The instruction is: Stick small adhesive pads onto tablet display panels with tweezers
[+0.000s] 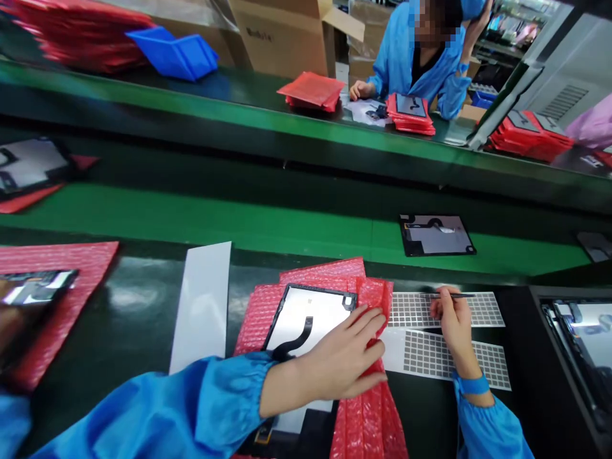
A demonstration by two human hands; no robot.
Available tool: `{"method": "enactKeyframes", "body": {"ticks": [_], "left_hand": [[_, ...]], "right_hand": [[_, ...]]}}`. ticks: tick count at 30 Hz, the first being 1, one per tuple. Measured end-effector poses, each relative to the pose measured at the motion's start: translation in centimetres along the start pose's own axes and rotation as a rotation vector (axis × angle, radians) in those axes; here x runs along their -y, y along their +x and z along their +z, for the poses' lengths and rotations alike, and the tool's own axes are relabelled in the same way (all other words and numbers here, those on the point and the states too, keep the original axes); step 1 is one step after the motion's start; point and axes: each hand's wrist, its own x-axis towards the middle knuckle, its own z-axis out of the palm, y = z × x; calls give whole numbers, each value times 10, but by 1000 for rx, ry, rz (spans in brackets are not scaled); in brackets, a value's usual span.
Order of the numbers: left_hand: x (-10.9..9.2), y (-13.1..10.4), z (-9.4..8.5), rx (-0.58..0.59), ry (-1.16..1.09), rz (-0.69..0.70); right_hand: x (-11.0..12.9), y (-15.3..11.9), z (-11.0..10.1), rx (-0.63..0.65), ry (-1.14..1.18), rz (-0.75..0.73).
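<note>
My left hand (342, 357) lies palm down with spread fingers across a display panel (291, 319) and the red bubble wrap (368, 421) at its right side. The panel has a silvery back, a black frame and a curved black flex cable, and rests on more red wrap. To the right, my right hand (452, 312) pinches a thin dark tool (461, 295), like tweezers or a pen, over the upper sheet of small grey squares (411, 309). A second sheet of squares (430, 354) lies just below it, partly under my right wrist.
A pale strip (201, 306) lies left of the panel. Behind runs a green belt (287, 223) carrying another panel (437, 234). A black bin (521, 357) stands right. Across the belt, a person in blue (394, 57) sits near red stacks (313, 89). Another panel (38, 287) is at left.
</note>
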Motion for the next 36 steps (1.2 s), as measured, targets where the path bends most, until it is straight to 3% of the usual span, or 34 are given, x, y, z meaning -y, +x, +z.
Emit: {"method": "enactKeyframes", "body": {"ticks": [4, 9, 12, 15, 20, 27, 36], "left_hand": [[0, 1, -1, 46, -13, -9], [0, 17, 0, 154, -16, 19], [-2, 29, 7, 211, -25, -47], [-3, 46, 20, 202, 21, -156], [1, 69, 35, 191, 57, -179], [-1, 61, 40, 144, 72, -153], [13, 70, 48, 150, 15, -59]], "right_hand": [[8, -16, -10, -7, -15, -55], [14, -73, -41, 7, -165, -167], [-2, -107, -52, 33, -331, -248], [-28, -121, -48, 44, -574, -423], [-53, -104, -34, 43, -661, -586], [-57, -81, -44, -2, -750, -665], [-57, -57, -45, 0, -784, -739]]}}
